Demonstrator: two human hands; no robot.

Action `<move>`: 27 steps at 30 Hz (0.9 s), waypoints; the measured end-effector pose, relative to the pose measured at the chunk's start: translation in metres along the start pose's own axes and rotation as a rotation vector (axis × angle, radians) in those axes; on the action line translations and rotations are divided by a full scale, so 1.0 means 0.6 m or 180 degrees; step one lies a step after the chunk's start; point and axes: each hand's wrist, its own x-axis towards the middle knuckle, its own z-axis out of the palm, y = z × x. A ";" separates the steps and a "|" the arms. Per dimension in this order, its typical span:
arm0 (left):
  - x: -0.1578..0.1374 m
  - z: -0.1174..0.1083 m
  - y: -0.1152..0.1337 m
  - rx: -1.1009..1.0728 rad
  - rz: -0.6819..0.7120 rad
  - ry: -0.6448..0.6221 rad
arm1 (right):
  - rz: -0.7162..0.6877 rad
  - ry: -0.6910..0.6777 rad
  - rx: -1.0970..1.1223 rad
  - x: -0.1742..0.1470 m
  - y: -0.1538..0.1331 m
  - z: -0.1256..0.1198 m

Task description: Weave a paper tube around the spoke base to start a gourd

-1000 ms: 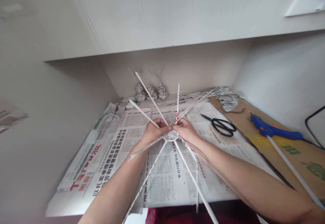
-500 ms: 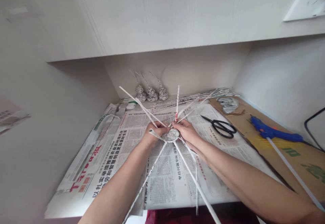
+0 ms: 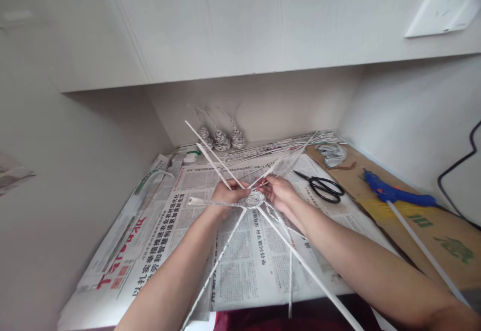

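Observation:
A small round coil woven from rolled newspaper (image 3: 253,200) is held over the newspaper sheets, with several long paper strips fanning out from it. My left hand (image 3: 229,194) grips the coil's left edge, thumb on top. At the upper right of the coil, my right hand (image 3: 278,191) is closed around a red-and-white paper strip (image 3: 262,181), its fingertips pinched near the rim. One thick white strip (image 3: 308,268) runs down toward me on the right, and a speckled strip (image 3: 214,268) runs down on the left. The undersides of both hands are hidden.
Black scissors (image 3: 323,188) lie right of my hands. Beyond them a blue glue gun (image 3: 394,191) rests on cardboard (image 3: 424,236). Three woven gourd shapes (image 3: 221,139) stand at the back beside a pile of paper sticks (image 3: 278,149). A cabinet panel (image 3: 240,25) overhangs the back.
The red-and-white strip, upright before, is now bent down in my right hand's fingers. The short strip at the coil's left points further out left. The view has shifted slightly.

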 end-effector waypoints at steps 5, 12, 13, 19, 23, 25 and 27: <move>0.004 -0.007 0.001 0.0084 0.0064 0.0133 | 0.0299 -0.0540 -0.0342 -0.018 0.002 0.006; 0.007 -0.014 0.002 0.0414 0.0281 0.0223 | 0.0793 -0.1303 -0.0811 -0.023 -0.025 -0.008; 0.006 -0.015 0.002 0.0523 0.0308 0.0220 | 0.0779 -0.1257 -0.0890 -0.021 -0.025 -0.010; -0.005 -0.008 0.015 0.1150 0.0288 0.0275 | 0.0364 -0.0811 -0.1064 -0.020 -0.005 -0.001; -0.007 -0.004 0.020 0.1353 0.0372 0.0279 | 0.0306 -0.0669 -0.1058 -0.027 -0.003 0.005; -0.007 -0.002 0.021 0.1365 0.0469 0.0296 | 0.0383 -0.0627 -0.1006 -0.028 -0.003 0.005; -0.008 -0.001 0.021 0.1321 0.0520 0.0327 | 0.0366 -0.0554 -0.0995 -0.028 -0.001 0.005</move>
